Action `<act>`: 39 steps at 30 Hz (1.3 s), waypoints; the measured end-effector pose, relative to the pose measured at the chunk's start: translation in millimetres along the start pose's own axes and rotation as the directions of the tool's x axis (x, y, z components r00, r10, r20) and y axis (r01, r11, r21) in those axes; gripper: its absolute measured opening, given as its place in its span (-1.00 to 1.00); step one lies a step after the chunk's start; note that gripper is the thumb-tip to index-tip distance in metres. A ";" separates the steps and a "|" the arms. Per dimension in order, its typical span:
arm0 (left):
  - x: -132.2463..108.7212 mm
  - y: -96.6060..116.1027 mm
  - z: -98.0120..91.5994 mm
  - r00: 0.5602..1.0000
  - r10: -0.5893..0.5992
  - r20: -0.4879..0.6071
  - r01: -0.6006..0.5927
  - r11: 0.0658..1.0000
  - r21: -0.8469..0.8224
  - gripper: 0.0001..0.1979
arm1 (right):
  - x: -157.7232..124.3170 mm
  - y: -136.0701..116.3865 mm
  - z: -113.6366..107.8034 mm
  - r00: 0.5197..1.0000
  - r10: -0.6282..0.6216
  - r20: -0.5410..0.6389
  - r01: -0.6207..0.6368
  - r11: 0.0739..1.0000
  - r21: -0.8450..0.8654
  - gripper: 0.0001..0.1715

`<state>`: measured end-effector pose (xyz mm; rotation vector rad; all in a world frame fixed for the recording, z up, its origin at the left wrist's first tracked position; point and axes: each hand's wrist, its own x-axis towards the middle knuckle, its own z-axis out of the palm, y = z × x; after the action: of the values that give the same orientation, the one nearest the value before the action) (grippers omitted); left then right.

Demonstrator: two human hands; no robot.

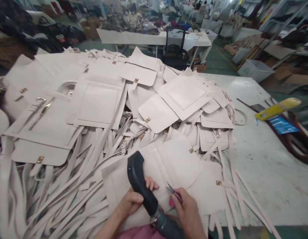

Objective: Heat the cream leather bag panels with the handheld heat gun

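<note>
Worktable [270, 179]: one black nozzle [138, 177], left hand [130, 201]; one metal-tipped tool [170, 189], right hand [188, 206].

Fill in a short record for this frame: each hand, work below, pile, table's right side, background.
Left hand: wrapped around a black nozzle joined to a ribbed hose
Right hand: gripping a small metal-tipped tool, exact kind unclear
Below hands: cream bag with a gold clasp
Pile: more cream bags, loose straps
Table, right side: yellow object, blue packet
Background: black chair by a second table
</note>
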<state>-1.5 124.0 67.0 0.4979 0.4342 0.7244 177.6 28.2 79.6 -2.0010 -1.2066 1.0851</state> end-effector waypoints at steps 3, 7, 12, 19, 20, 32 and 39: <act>-0.3 1.3 -2.0 1.000 -0.007 0.016 0.007 1.000 0.015 -0.68 | 2.8 -4.3 2.2 0.999 0.031 -0.013 -0.031 0.999 0.033 -0.80; -2.4 1.1 -5.5 0.999 -0.017 0.028 0.016 0.999 0.033 -0.68 | 12.6 0.0 4.9 0.996 0.085 -0.001 -0.084 0.985 0.149 -0.77; -3.7 -0.5 -7.5 1.000 -0.014 0.017 0.013 0.999 0.048 -0.68 | 21.1 4.7 8.7 0.984 0.177 0.020 -0.176 0.943 0.282 -0.74; -3.6 0.9 -8.2 0.999 -0.032 0.023 0.030 0.997 0.070 -0.68 | 19.4 5.5 20.1 0.956 0.293 0.008 -0.274 0.883 0.381 -0.78; -3.6 1.3 -8.4 0.999 -0.035 0.025 0.034 0.997 0.070 -0.68 | 18.7 5.8 22.4 0.955 0.297 -0.007 -0.271 0.880 0.390 -0.81; -4.4 4.5 -7.3 0.997 -0.070 0.026 0.069 0.996 0.050 -0.66 | 25.9 9.0 35.7 0.944 0.331 0.005 -0.283 0.800 0.529 -0.73; -4.7 3.5 -5.3 0.998 -0.056 0.025 0.054 0.997 0.059 -0.67 | 26.8 9.5 39.8 0.939 0.341 -0.043 -0.260 0.786 0.561 -0.73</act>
<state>-9.2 124.4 65.7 0.5482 0.4433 0.6528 155.0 50.1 42.2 -1.7945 -0.4208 1.2428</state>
